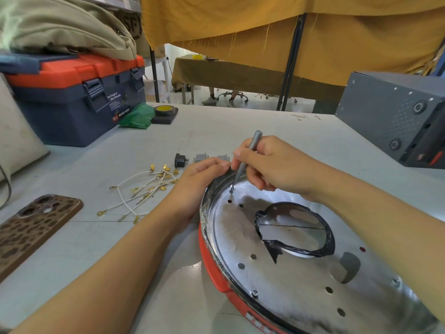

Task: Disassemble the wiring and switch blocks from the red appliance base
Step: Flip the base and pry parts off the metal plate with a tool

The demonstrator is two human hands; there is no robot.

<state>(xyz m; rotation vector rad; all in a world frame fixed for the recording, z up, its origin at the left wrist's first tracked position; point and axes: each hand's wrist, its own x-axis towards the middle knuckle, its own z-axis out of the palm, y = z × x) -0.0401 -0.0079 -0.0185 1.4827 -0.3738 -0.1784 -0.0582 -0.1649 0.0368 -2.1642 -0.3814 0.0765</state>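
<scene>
1. The right hand [262,165] pinches a thin grey screwdriver [248,156] like a pen, its tip on a small screw [231,187] at the far rim of the metal plate [301,273].
2. The left hand [199,182] curls over that rim just left of the tip, likely steadying the red base [214,268].
3. Pulled wires [144,189] and switch blocks [201,158] lie beyond the left hand, already off.
4. Open table [216,126] past the rim leaves turning room.

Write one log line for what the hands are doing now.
right hand: holds screwdriver on screw | left hand: steadies red base rim | wires: on table
</scene>
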